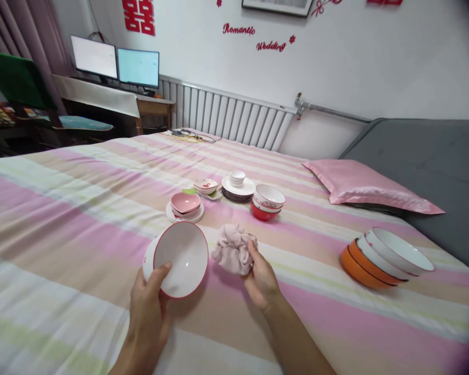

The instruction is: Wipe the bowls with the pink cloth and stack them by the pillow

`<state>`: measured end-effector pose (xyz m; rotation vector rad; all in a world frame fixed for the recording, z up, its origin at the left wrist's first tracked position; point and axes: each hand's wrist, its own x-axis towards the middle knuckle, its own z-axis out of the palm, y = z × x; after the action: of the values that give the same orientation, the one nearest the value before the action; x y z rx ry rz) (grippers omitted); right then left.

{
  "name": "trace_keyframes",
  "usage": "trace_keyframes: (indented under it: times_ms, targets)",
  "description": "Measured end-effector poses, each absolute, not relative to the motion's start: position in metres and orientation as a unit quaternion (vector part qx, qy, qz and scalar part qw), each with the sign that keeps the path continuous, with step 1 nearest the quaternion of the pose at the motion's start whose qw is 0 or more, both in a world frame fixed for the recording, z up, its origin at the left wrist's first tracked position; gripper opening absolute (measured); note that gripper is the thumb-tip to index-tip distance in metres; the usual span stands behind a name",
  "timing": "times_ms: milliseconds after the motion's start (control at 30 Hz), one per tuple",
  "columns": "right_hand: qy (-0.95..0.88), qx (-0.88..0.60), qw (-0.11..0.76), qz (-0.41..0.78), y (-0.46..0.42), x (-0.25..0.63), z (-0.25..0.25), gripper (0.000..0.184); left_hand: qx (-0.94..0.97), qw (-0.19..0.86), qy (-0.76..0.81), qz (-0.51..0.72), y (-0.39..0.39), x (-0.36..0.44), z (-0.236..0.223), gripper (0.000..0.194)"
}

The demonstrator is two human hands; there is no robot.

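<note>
My left hand (150, 307) grips a white bowl (185, 258) with a thin red rim, thumb inside and fingers beneath, its mouth tilted toward me and to the right. In my right hand (261, 278) is a crumpled pale pink cloth (234, 250), bunched up just right of the bowl and apart from it. Beyond them stand a pink heart-shaped dish (185, 203) on small white plates (197, 215), a leaf-patterned stack of small dishes (206, 186), a stack of plates (248, 187) with tiny white bowls (237, 178) on top, and stacked red and white bowls (268, 200).
Orange and white bowls (375, 265) lean in a stack at the right on the striped bedsheet (316, 323). A pink pillow (371, 182) lies by the grey headboard (426, 161). Cables (191, 136) rest at the bed's far edge, before a radiator (226, 114).
</note>
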<state>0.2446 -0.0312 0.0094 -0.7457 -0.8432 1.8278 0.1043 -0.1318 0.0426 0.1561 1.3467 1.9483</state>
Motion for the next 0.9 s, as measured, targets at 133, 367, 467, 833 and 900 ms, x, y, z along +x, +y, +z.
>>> trace_keyframes:
  times_ms: [133, 367, 467, 833, 900]
  targets:
    - [-0.418, -0.251, 0.519, 0.702, -0.025, 0.249, 0.003, 0.046, 0.059, 0.383, 0.529, 0.755, -0.132, 0.106, 0.045, 0.043]
    - [-0.470, -0.308, 0.550, 0.617, -0.007, 0.275, 0.013, 0.050, 0.079, 0.403, 0.544, 0.732, -0.133, 0.108, 0.042, 0.051]
    - [-0.432, -0.316, 0.571, 0.622, -0.006, 0.279, 0.021, 0.049, 0.105, 0.428, 0.562, 0.700, -0.134, 0.113, 0.038, 0.053]
    - [-0.514, -0.307, 0.557, 0.576, -0.038, 0.272, 0.036, 0.059, 0.259, 0.290, 0.695, 0.605, -0.136, 0.125, 0.038, 0.052]
    - [-0.606, -0.286, 0.512, 0.537, -0.057, 0.267, 0.038, 0.060, 0.304, 0.269, 0.706, 0.581, -0.136, 0.131, 0.038, 0.052]
